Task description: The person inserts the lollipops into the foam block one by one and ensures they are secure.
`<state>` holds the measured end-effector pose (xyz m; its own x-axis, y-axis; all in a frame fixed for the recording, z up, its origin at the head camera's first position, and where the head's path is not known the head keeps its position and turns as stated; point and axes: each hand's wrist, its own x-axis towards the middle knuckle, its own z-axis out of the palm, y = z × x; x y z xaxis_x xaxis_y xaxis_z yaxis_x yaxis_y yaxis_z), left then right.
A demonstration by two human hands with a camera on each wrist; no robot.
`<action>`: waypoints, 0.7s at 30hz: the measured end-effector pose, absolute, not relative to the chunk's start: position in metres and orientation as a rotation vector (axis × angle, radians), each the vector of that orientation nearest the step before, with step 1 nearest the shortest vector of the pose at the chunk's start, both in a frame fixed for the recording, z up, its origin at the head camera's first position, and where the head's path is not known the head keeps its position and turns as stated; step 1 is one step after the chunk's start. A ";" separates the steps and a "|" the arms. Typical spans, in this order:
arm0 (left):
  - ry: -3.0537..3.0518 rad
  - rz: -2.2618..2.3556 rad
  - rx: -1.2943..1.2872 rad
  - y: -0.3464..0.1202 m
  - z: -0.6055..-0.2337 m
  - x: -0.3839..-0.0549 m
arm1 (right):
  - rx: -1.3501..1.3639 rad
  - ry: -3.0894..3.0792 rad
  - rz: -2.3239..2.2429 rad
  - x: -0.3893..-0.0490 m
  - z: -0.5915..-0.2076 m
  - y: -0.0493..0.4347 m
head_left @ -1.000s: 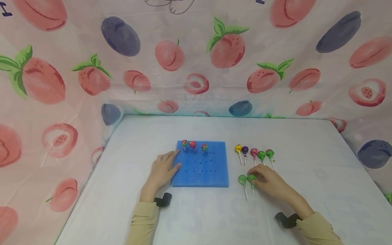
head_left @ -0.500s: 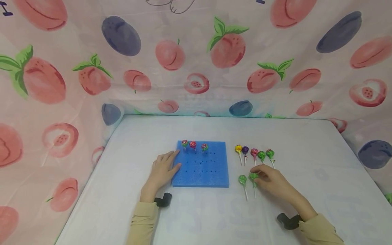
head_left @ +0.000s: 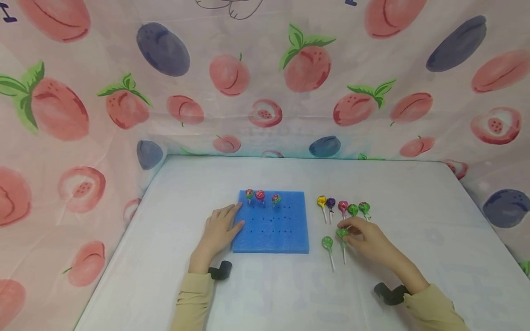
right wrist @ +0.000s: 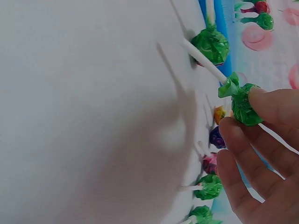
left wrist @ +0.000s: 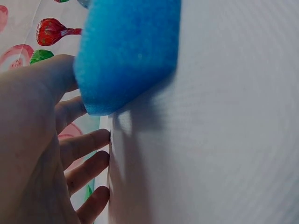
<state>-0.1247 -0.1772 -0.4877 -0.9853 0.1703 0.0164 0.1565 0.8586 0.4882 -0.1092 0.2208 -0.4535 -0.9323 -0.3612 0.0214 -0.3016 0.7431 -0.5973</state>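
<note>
My right hand (head_left: pixel 366 239) pinches a green-wrapped lollipop (right wrist: pixel 245 105) by its head, between thumb and fingertips. Its white stick points back toward me in the head view and casts a shadow on the table in the right wrist view. Just left of it lies another green lollipop (head_left: pixel 327 243). My left hand (head_left: pixel 218 231) rests against the left edge of a blue foam board (head_left: pixel 271 241), thumb and index finger at the edge and the other fingers extended on the table. Three lollipops, one of them red (head_left: pixel 260 196), stand upright in the board's back row.
Behind the right hand lies a row of several lollipops, among them a yellow one (head_left: pixel 322 201) and a purple one (head_left: pixel 331 202). Small holes dot the foam board in rows. A fruit-print cloth (head_left: pixel 265 69) hangs behind the white table (head_left: pixel 136 257).
My right hand has shifted slightly back and right, carrying the green lollipop away from the one beside it. The left hand and board have stayed put.
</note>
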 end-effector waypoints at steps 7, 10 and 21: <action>2.998 0.778 0.256 -0.177 -0.487 -0.125 | -0.564 2.829 -0.973 -0.117 -0.443 0.216; 2.996 0.782 0.256 -0.178 -0.486 -0.125 | -0.570 2.826 -0.967 -0.120 -0.439 0.213; 2.989 0.783 0.259 -0.178 -0.485 -0.126 | -0.666 2.855 -0.967 -0.130 -0.433 0.205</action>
